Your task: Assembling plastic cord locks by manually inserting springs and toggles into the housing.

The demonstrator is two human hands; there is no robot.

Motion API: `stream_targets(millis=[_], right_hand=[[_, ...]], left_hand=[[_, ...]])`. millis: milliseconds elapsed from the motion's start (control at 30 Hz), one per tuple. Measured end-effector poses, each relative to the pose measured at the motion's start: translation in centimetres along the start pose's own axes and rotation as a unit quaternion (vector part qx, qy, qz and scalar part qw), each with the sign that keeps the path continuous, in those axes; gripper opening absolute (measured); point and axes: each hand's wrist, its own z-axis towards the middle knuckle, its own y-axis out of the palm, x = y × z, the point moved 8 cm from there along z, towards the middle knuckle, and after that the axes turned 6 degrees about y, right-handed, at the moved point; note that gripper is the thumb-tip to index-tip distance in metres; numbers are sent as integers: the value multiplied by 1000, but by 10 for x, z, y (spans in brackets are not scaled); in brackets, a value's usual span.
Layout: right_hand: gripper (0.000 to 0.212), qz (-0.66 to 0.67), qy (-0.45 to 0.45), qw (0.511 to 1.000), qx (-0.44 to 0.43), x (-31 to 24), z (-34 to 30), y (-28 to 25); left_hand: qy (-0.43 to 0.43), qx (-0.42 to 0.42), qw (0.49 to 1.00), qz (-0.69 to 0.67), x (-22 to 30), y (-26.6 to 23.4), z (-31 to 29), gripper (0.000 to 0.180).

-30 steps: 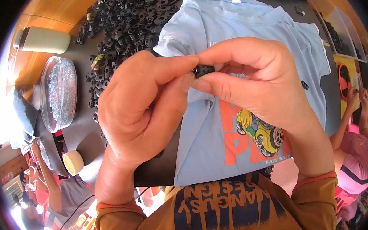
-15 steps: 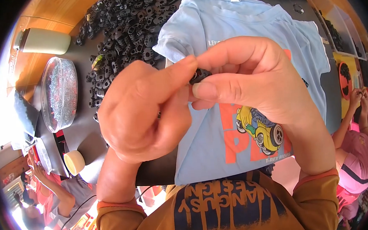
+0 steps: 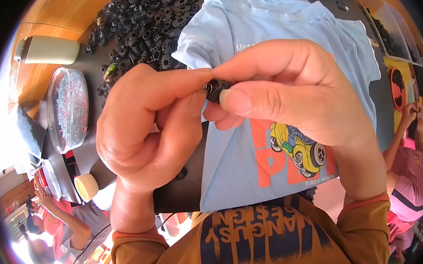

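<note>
Above a light blue printed T-shirt (image 3: 273, 29), my two hands meet with their fingertips nearly touching. My right hand (image 3: 298, 90) pinches a small black plastic piece (image 3: 219, 92), which looks like part of a claw hair clip. At its left side shows a shiny coil, seemingly a small metal spring (image 3: 210, 87). My left hand (image 3: 148, 121) closes thumb and forefinger around that coil, against the black piece. Fingers cover much of both parts. Beyond my left hand lies a heap of similar black clip pieces (image 3: 145, 32) on the dark table.
At left stands a clear oval tub (image 3: 70, 136) holding many tiny shiny metal pieces. A pale green-lidded jar (image 3: 51, 50) lies behind it, and a cream round lid (image 3: 86, 186) nearer. Co-workers sit at both sides; one person's hands (image 3: 413, 115) work beside an orange dish (image 3: 397, 89).
My left hand has shifted left and lowered slightly, its thumb turning into view. My right fingers moved a little left, and more of the black piece and coil now shows.
</note>
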Motion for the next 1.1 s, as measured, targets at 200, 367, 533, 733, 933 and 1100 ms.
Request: stream_targets(millis=[200,367,533,733,933,1100], right_hand=[[25,13,-42,999,15,-1,3,-3],[24,57,-60,997,-9,-3,0,-4],[25,-51,-116,992,-6,-17,6,-10],[25,-49,-104,993,8,-8,7,-10],[25,-4,-57,998,-9,8,11,-5],[26,3,-45,999,-21,10,11,-2]], left_hand=[[75,-27,996,40,9,6,1,30],[-182,-68,958,-210,-30,14,-3,51],[-238,3,893,-382,-45,22,-7,43],[-129,73,938,-313,-37,15,-1,41],[-118,28,918,-378,-26,34,-4,43],[-153,19,903,-402,-27,42,-6,45]])
